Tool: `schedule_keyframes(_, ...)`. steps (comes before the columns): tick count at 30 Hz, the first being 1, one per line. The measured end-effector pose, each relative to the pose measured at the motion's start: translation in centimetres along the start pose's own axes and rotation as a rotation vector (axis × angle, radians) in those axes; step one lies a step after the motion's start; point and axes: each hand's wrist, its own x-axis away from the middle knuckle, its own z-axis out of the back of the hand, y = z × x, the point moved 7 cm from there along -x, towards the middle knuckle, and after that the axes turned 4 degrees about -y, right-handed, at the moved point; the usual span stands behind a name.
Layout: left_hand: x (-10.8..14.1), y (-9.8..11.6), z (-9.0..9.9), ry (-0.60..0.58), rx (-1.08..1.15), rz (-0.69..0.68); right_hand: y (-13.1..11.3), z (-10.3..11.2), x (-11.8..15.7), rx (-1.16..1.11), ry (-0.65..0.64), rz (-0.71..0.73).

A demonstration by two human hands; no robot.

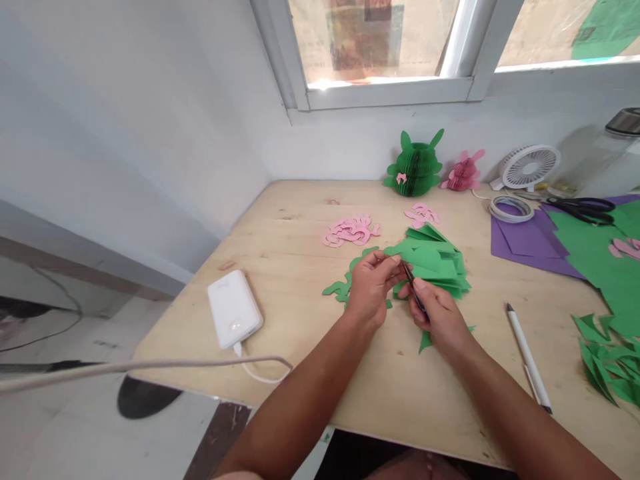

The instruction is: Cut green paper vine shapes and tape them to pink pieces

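My left hand (373, 280) pinches the edge of a piece of green paper between thumb and fingers. In my right hand (440, 313) is a slim dark tool (414, 288) that looks like small scissors; its tip points up and away, close to my left fingertips. Just beyond both hands lies a stack of folded green paper pieces (435, 260), partly covered by them. Curvy green paper cutouts (340, 290) sit beside and under my left hand. A small green scrap (425, 342) lies below my right hand.
Pink paper cutouts (353, 230) lie beyond my hands. A green paper figure (417, 163) and a pink one (464, 172) stand by the wall. Rightward are a fan (529, 167), tape (511, 209), black scissors (583, 210), purple paper (527, 240) and a pen (529, 357). A power bank (234, 308) lies left.
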Motion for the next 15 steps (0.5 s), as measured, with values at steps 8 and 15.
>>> schedule_keyframes(8,0.2,-0.6,-0.2,0.016,0.048,0.004,0.0,0.6,-0.2,0.007,0.078,0.034)
schedule_keyframes(15,0.1,-1.1,0.0,0.035,0.013,0.018,0.0,1.1,-0.2,0.004,0.121,0.023)
